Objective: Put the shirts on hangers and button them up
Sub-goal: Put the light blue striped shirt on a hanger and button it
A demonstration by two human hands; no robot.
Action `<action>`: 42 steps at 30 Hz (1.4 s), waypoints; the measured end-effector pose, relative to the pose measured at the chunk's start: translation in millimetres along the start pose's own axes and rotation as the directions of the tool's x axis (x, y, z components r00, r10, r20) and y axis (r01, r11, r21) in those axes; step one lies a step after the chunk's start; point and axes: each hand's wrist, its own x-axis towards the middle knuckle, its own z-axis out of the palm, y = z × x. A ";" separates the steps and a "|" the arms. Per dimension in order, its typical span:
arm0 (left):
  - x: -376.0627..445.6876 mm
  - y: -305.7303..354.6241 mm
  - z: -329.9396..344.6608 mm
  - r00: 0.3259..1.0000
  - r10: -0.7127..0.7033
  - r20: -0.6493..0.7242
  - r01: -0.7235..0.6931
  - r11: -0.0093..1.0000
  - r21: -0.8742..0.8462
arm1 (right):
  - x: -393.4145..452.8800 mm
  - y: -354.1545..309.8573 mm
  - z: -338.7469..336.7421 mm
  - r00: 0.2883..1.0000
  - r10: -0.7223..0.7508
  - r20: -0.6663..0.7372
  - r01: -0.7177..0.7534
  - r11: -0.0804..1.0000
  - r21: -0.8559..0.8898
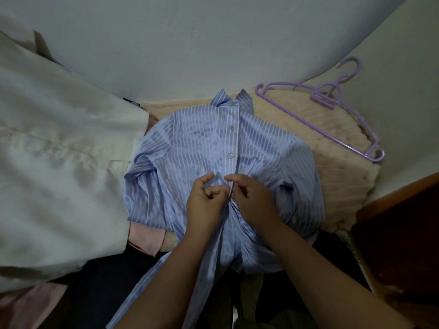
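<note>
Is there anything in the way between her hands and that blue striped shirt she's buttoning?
Nothing visible. The left hand and right hand are already on the blue striped shirt, fingers pinching the front strip just below two closed buttons. The purple hangers lie apart on the right, on the cream blanket.

Three shirts: one blue striped shirt [202, 143], one cream shirt [59, 150], one pink shirt [147, 241]; two purple hangers [332, 110].
</note>
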 end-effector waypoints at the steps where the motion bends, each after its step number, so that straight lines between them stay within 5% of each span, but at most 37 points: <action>1: 0.1 -0.3 0.6 1.000 -0.006 0.003 0.006 1.000 -0.005 | 0.2 0.5 -1.6 1.000 -0.013 0.019 0.013 1.000 -0.017; 6: 0.0 -6.6 3.7 1.000 -0.012 -0.018 0.012 1.000 0.013 | 4.7 3.6 -4.0 0.975 0.188 0.123 -0.208 0.961 0.184; 13: -2.6 -14.4 4.9 0.999 0.029 -0.038 -0.026 0.997 0.072 | 10.7 12.9 3.2 0.922 0.375 0.098 -0.377 0.812 0.445; 24: 3.6 -6.8 5.9 0.992 0.112 -0.059 -0.092 0.958 0.271 | 9.8 10.3 3.0 0.974 0.217 0.060 -0.225 0.957 0.186; 30: 5.1 2.3 0.7 0.985 -0.171 -0.011 0.170 0.982 -0.082 | 11.4 11.5 1.3 0.976 0.202 0.082 -0.216 0.950 0.227; 37: 13.8 0.4 -2.6 0.866 -0.468 0.175 0.495 0.756 -0.428 | 18.0 18.1 0.1 0.976 0.168 0.138 -0.195 0.958 0.212; 40: 15.2 -4.0 -7.4 0.912 -0.387 0.133 0.408 0.828 -0.384 | 23.0 25.2 1.2 0.991 0.109 0.083 -0.117 0.988 0.098; 42: 19.3 -12.0 -17.5 0.987 -0.158 0.007 0.159 0.986 -0.046 | 25.5 29.6 -1.0 0.994 0.075 0.076 -0.075 0.997 0.002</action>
